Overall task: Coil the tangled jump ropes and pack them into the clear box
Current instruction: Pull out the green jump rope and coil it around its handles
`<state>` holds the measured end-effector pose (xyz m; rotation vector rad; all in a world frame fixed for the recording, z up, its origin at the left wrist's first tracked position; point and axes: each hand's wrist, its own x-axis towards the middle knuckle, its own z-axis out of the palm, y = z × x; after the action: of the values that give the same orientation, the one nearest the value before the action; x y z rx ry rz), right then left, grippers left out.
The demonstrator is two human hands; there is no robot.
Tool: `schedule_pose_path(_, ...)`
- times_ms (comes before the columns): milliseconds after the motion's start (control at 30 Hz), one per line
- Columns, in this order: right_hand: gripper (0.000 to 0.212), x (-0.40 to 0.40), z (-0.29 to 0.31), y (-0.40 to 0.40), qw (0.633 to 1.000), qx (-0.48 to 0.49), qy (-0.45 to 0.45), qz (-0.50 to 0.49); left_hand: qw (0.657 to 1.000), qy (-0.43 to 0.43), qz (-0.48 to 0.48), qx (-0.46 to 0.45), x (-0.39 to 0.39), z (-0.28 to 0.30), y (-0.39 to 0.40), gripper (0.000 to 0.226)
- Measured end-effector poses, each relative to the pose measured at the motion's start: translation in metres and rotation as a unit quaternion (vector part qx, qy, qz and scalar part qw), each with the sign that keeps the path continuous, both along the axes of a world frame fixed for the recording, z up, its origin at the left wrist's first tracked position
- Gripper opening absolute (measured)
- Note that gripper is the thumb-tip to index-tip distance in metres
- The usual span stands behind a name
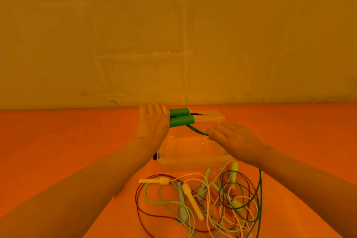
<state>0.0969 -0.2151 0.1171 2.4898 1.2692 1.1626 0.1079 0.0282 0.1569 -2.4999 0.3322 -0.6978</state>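
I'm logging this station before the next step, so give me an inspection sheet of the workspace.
Surface: orange table, bare at left.
Job's things: clear box open, lid up behind it, nothing seen inside; tangled jump ropes piled in front of the box.
Clutter: dark object at the box's left corner, unidentifiable.
Grippers: left hand grips two green handles; right hand pinches the green rope over the box.
Cables: nothing seen besides ropes.
Surroundings: plain wall behind.
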Motion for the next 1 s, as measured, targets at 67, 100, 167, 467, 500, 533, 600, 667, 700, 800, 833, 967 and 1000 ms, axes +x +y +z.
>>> schedule_pose_path(67,0.015,0.002,0.013,-0.002,0.999,-0.007,-0.017,0.035,0.999,-0.007,-0.031,0.019,-0.002,-0.003,-0.001,0.028)
schedule_pose_path(100,0.015,0.005,0.019,-0.003,0.998,-0.013,-0.017,0.051,0.998,-0.013,-0.049,0.021,-0.002,-0.005,-0.001,0.023)
schedule_pose_path(167,0.015,0.011,0.029,-0.006,0.997,-0.022,-0.007,0.075,0.996,-0.025,-0.089,0.021,-0.004,-0.007,-0.002,0.015)
schedule_pose_path(467,0.026,0.032,0.071,-0.006,0.99,-0.018,0.12,0.069,0.986,0.025,-0.158,0.055,-0.02,0.002,-0.017,0.055)
schedule_pose_path(500,0.028,0.034,0.072,-0.005,0.99,-0.023,0.119,0.072,0.983,0.02,-0.175,0.046,-0.022,0.006,-0.017,0.049)
schedule_pose_path(533,0.028,0.036,0.073,-0.004,0.989,-0.031,0.12,0.076,0.979,0.018,-0.199,0.033,-0.022,0.009,-0.016,0.038)
schedule_pose_path(600,0.022,0.04,0.071,-0.004,0.988,-0.047,0.126,0.082,0.967,0.047,-0.25,-0.003,-0.017,0.007,-0.013,0.035)
schedule_pose_path(667,0.018,0.04,0.067,-0.006,0.985,-0.035,0.15,0.079,0.957,0.074,-0.279,-0.029,-0.012,0.005,-0.009,0.042)
schedule_pose_path(700,0.025,0.04,0.063,-0.008,0.982,-0.009,0.175,0.071,0.954,0.085,-0.286,-0.04,-0.013,0.008,-0.009,0.044)
schedule_pose_path(800,0.07,0.039,0.052,-0.009,0.95,0.068,0.303,0.014,0.942,0.089,-0.315,-0.079,-0.009,0.011,-0.006,0.051)
schedule_pose_path(833,0.077,0.039,0.047,-0.008,0.935,0.089,0.342,0.011,0.939,0.089,-0.32,-0.088,-0.009,0.011,-0.006,0.054)
schedule_pose_path(967,0.054,0.041,0.031,0.001,0.895,0.186,0.406,0.013,0.922,0.092,-0.346,-0.151,-0.014,0.005,-0.003,0.073)
schedule_pose_path(1000,0.04,0.041,0.028,0.005,0.885,0.204,0.419,0.007,0.922,0.093,-0.337,-0.165,-0.015,0.004,-0.003,0.074)
